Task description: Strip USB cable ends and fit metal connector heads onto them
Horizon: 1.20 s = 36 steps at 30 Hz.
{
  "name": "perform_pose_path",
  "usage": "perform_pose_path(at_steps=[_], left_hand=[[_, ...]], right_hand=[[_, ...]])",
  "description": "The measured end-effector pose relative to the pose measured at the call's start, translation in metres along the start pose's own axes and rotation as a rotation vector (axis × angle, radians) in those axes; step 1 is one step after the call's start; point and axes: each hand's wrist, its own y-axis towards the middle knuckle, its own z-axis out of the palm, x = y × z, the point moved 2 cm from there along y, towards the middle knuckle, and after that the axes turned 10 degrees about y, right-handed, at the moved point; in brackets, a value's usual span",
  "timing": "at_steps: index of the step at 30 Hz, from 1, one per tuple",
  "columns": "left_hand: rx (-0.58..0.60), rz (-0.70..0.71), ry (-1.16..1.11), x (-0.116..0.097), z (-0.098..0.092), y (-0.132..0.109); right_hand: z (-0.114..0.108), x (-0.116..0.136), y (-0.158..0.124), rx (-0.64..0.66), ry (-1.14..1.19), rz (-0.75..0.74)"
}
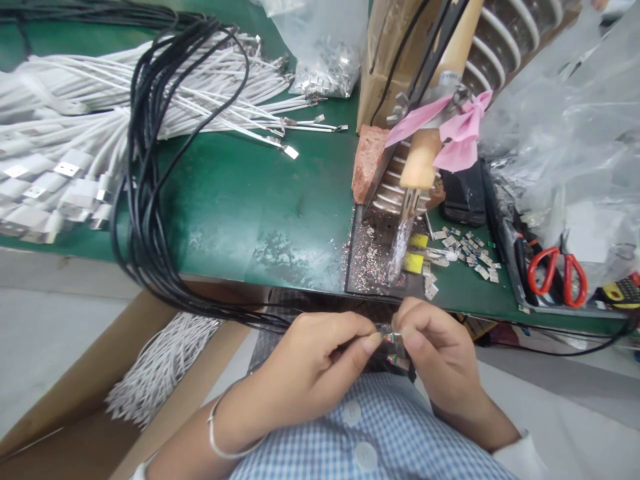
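Note:
Just past the table's front edge, both hands work close together above the lap. My left hand (320, 360) pinches the end of a black cable between thumb and forefinger. A small metal connector (391, 337) with thin coloured wires shows between the fingertips. My right hand (445, 353) is closed in a pinch at the connector's other side, its fingertips partly hiding it. Another metal cable end (399, 362) hangs just below. From the left hand, the bundle of black cables (155, 167) runs up over the table.
White USB cables (75, 173) lie piled at left on the green table (240, 200). A wooden-handled soldering iron (419, 160) rests on a coil stand, tip down, beside small connector boards (470, 250). Red-handled pliers (550, 273) sit in a tray. A cardboard box (165, 400) holds more white cables.

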Motion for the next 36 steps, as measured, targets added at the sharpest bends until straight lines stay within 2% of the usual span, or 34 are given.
perform_pose_path(at_steps=[27,36], left_hand=[[0.021,-0.014,-0.118,-0.002,-0.002,0.001],[0.020,-0.010,-0.186,-0.001,-0.001,-0.001]], right_hand=[[0.000,-0.005,0.000,0.007,0.018,0.026],[0.003,-0.012,-0.001,0.054,0.112,0.150]])
